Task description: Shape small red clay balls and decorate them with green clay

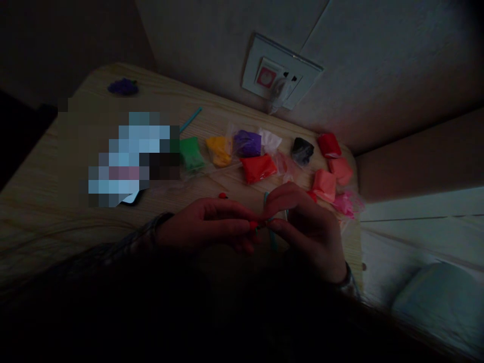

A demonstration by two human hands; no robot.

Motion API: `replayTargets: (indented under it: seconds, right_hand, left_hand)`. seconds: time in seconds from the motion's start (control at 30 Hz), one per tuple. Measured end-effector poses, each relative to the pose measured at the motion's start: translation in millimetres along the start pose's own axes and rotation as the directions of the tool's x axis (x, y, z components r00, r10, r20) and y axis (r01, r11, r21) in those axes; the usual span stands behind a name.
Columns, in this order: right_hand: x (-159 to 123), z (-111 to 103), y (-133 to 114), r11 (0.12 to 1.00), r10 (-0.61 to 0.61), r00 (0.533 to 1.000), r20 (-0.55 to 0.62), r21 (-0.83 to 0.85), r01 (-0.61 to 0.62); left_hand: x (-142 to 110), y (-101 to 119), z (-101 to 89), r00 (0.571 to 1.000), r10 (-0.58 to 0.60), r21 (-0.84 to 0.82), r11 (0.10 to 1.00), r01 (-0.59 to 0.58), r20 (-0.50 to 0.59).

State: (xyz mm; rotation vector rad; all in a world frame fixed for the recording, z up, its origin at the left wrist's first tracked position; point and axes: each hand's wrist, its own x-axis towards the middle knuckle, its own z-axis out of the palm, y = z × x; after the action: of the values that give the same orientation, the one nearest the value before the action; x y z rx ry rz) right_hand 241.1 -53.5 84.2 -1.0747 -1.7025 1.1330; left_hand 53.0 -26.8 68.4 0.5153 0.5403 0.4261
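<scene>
In the dim light my left hand [212, 222] pinches a small red clay ball [253, 226] with a bit of green on it, between thumb and fingers. Just to the right, my right hand [308, 227] has its thumb and forefinger pinched together close against the ball. What lies between those fingertips is too small and dark to name. A thin teal stick [273, 241] shows under and beside my right fingers; whether it is held or lies on the table I cannot tell. Beyond my left hand, a small red and dark piece [223, 195] rests on the table.
Soft clay packs lie across the wooden table [166, 96], among them green [192, 154], yellow [219, 151], purple [247, 143], red [259, 168] and black [302, 150]. A teal tool [191, 119], a purple clay piece [123, 86] and a blurred-out phone [132, 196] are leftward. A socket [253, 63] is on the wall.
</scene>
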Motion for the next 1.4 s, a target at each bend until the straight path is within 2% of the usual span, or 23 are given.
replayTargets:
  seconds: [0.27, 0.43, 0.53, 0.83, 1.03, 1.4]
  right_hand:
    - [2.4, 4.0, 1.8, 0.999, -0.040, 0.999, -0.009, 0.025, 0.040]
    - [0.7, 4.0, -1.3, 1.000, -0.024, 0.994, -0.104, 0.012, 0.025]
    - [-1.1, 4.3, -3.2, 0.999, -0.040, 0.992, -0.122, -0.037, 0.035]
    - [0.9, 10.0, -2.1, 0.995, 0.000, 0.997, -0.073, -0.099, -0.008]
    - [1.8, 12.2, -3.1, 0.994, 0.006, 0.995, -0.097, -0.107, -0.016]
    - [0.7, 14.1, 1.8, 0.993, 0.000, 0.991, -0.133, -0.116, -0.015]
  left_hand:
    - [0.4, -2.0, -1.5, 0.999, 0.005, -0.055, 0.998, -0.003, 0.039]
    - [0.3, -3.0, -1.7, 1.000, 0.020, -0.054, 0.998, -0.019, 0.017]
    - [0.2, -3.5, -2.4, 0.999, 0.042, -0.053, 0.998, -0.040, 0.029]
    - [-1.5, -2.3, -1.4, 0.991, 0.131, -0.001, 0.991, -0.131, -0.022]
    - [-1.3, -2.6, -0.2, 0.984, 0.173, 0.072, 0.983, -0.169, -0.053]
    - [-1.1, -0.3, 2.8, 0.975, 0.172, 0.188, 0.972, -0.143, -0.144]
